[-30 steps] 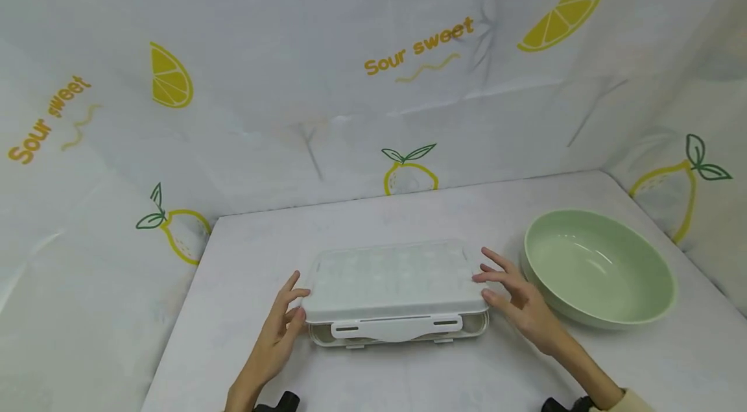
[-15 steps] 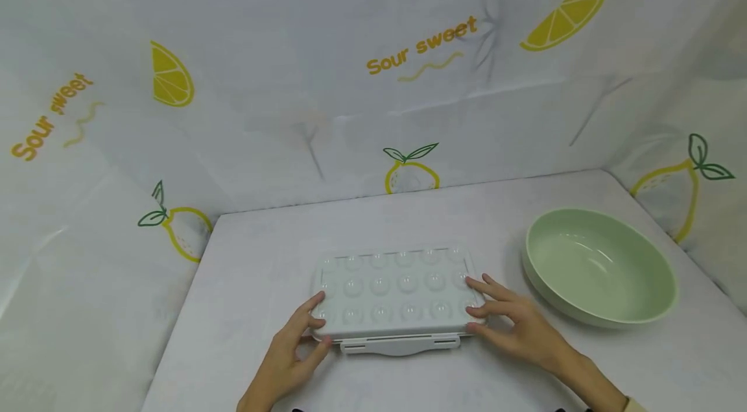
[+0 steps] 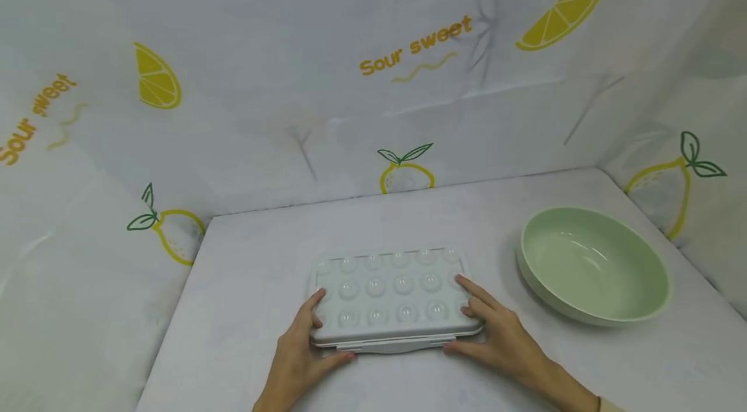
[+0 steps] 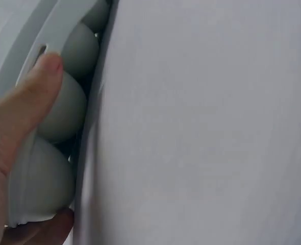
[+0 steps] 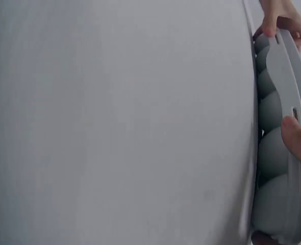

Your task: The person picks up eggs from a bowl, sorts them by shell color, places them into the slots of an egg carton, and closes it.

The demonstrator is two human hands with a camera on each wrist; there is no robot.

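Note:
A whitish plastic egg box with rows of domes on its lid lies on the table, lid down on its base. My left hand grips its near left corner, index finger along the lid's left edge. Its thumb touches the latch flap at the front. On the near right corner my right hand holds the box the same way, with its thumb at the flap's right end. In the left wrist view, rounded egg cups show below the rim, and fingertips reach beneath the end. Whether the latch is fastened I cannot tell.
A large pale green bowl stands right of the box, near the right hand. The white table meets a lemon-printed cloth backdrop at the back and sides.
The lid, raised at the front a second ago, has come down onto the base. Both hands have shifted toward the front corners, and the thumbs have moved onto the latch flap.

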